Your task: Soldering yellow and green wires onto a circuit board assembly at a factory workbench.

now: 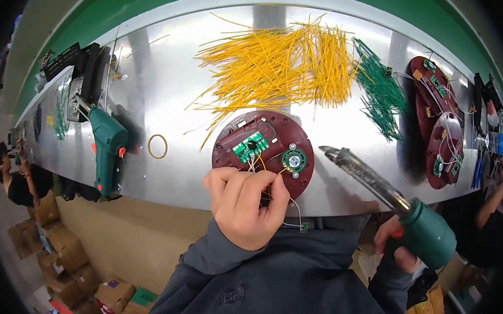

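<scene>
My left hand is closed over the near edge of a round maroon plastic housing. Its thumb and forefinger pinch a thin yellow wire beside a round green part with a silver centre. A green circuit board with a black blob sits in the housing, wires running from it under my fingers. A white wire leads to a tiny green board at the table's front edge. My right hand grips a green soldering gun, its dark tip pointing toward the housing without touching it.
Loose yellow wires cover the far middle of the metal table, with green wires beside them. More maroon housings stand at the right. Another green tool and a ring lie left. Other people are at both sides.
</scene>
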A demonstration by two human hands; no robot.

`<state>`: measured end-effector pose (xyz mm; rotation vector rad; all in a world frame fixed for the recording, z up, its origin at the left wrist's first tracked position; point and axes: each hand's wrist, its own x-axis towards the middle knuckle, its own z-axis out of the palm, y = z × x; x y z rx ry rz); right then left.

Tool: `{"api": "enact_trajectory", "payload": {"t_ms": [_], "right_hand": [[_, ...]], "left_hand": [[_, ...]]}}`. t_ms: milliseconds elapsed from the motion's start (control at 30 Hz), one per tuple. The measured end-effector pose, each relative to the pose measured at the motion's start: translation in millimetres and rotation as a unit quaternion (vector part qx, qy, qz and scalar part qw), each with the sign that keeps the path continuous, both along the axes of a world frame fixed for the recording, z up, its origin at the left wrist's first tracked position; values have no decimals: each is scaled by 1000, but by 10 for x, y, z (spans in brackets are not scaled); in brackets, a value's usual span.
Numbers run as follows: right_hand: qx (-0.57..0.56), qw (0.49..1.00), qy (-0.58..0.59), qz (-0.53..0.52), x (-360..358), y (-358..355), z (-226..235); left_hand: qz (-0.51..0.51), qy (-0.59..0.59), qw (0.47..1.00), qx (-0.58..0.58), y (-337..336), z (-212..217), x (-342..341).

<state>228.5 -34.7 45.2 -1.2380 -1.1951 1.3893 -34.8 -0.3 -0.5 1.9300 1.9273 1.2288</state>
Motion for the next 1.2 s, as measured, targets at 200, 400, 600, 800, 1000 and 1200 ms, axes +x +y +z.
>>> {"api": "enact_trajectory", "payload": {"t_ms": [200, 400, 600, 800, 1000, 1200], "right_hand": [[-82, 990, -109, 47, -103, 40, 122], [-91, 979, -175, 47, -82, -100, 99], [-151, 982, -98, 61, 11, -160, 47], [-17, 953, -244, 181, 21, -143, 2], [17, 951, -254, 175, 79, -232, -85], [18, 952, -258, 166, 55, -202, -41]], "left_hand": [[16, 27, 999, 18, 3, -15, -2], [26, 32, 999, 35, 12, -27, 0], [36, 28, 998, 44, 9, -20, 13], [39, 29, 997, 53, 21, -23, 6], [38, 29, 998, 52, 28, -17, 3], [41, 32, 997, 52, 29, -16, 9]]}}
